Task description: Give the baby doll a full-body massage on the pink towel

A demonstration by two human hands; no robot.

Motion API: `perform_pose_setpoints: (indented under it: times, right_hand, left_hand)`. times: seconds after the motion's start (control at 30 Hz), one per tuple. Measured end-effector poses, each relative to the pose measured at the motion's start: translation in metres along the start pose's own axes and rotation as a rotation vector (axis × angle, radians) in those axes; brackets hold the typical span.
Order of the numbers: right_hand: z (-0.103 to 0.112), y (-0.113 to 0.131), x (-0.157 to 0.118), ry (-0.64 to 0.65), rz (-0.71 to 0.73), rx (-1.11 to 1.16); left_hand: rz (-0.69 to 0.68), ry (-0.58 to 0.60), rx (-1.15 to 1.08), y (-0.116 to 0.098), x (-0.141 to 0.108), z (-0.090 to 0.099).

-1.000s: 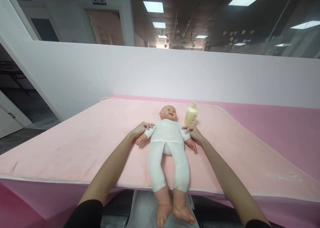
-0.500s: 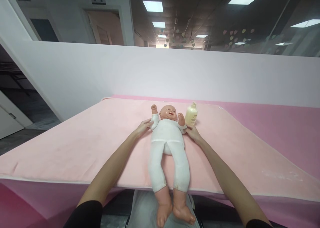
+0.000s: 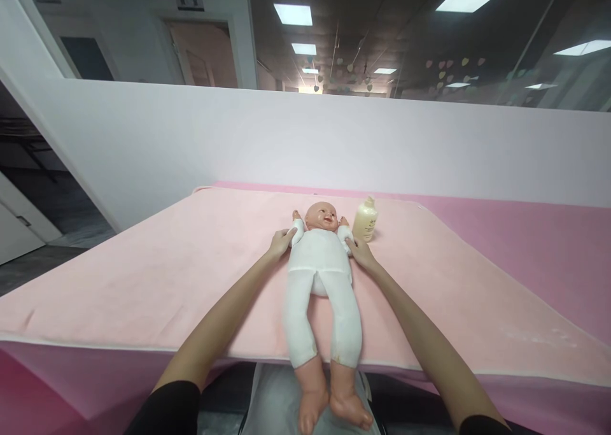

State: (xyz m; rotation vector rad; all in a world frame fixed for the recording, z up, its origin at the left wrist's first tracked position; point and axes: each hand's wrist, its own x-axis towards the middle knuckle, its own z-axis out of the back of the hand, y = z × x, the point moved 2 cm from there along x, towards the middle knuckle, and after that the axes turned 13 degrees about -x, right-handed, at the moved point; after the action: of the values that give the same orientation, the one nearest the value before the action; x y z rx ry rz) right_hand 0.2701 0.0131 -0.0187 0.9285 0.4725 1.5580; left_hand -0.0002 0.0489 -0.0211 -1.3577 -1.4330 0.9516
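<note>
My left grip (image 3: 281, 241) and right grip (image 3: 361, 253) are holding the doll (image 3: 319, 253) by its sleeved arms (image 3: 298, 227), curled closed and equally near, while it is lying face-up between them on the counter (image 3: 191, 282), lengthwise, head (image 3: 317, 216) away from me.

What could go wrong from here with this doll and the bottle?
The bottle stands close to the right hand, so an outward swing of that hand might knock it over. The doll lies with its feet past the near edge of the pink cloth, so a pull that way could slide it further over. Both of the doll's arms are bent up toward its head, so pressing harder may strain them.
</note>
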Motion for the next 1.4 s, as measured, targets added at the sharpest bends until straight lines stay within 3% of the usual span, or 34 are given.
perform_pose_setpoints:
  times: [0.1,0.2,0.3,0.43,0.63,0.77,0.97,1.2,1.4]
  right_hand:
    - [-0.001,0.001,0.001,-0.006,-0.007,-0.037]
    - [0.0,-0.002,-0.001,-0.022,-0.041,-0.051]
    - [0.006,-0.007,-0.004,0.032,-0.047,0.076]
    - [0.016,-0.008,-0.011,0.203,-0.051,0.354]
    - [0.025,-0.005,-0.015,0.262,-0.084,0.445]
    - [0.024,-0.009,-0.014,0.191,-0.091,0.415]
    - [0.02,-0.015,-0.012,0.178,-0.075,0.416]
    - [0.023,-0.009,-0.015,0.184,-0.045,0.409]
    - [0.016,-0.005,-0.012,0.149,-0.024,0.35]
  left_hand:
    - [-0.017,-0.06,0.068,0.003,0.002,-0.001]
    - [-0.009,-0.039,0.041,0.004,0.0,0.0]
    - [0.023,0.094,-0.065,-0.002,-0.004,0.004]
    - [0.084,0.282,-0.126,-0.015,-0.009,0.012]
    - [0.103,0.413,-0.096,-0.024,-0.013,0.02]
    - [0.169,0.403,-0.107,-0.018,-0.011,0.024]
    - [0.145,0.334,-0.153,-0.015,-0.007,0.029]
    - [0.17,0.353,-0.142,-0.023,-0.015,0.024]
    - [0.098,0.34,-0.146,-0.019,-0.012,0.015]
